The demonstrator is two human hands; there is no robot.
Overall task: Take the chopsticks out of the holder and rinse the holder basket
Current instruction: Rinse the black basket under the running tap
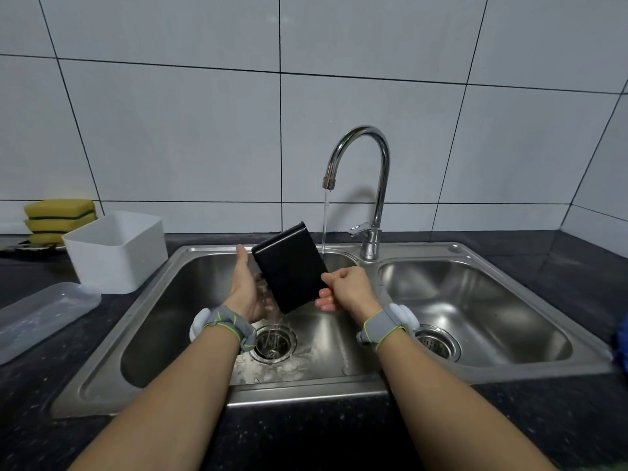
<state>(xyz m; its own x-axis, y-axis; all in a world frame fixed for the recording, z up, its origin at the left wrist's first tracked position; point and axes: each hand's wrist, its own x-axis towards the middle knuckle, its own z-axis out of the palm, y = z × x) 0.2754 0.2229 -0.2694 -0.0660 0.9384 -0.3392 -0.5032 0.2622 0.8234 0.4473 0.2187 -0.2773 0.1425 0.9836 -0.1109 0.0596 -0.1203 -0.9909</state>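
Head view: two hands (248,287) (346,288), one holder basket (290,266)

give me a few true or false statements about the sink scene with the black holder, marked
1. The tap is running. True.
2. The right hand grips the black holder. True.
3. The black holder rests on the sink floor. False: it is held tilted above the left basin.
4. The left hand holds a sponge. False: it is open beside the holder; the yellow sponges sit stacked at the far left.
5. A white tub stands left of the sink. True.
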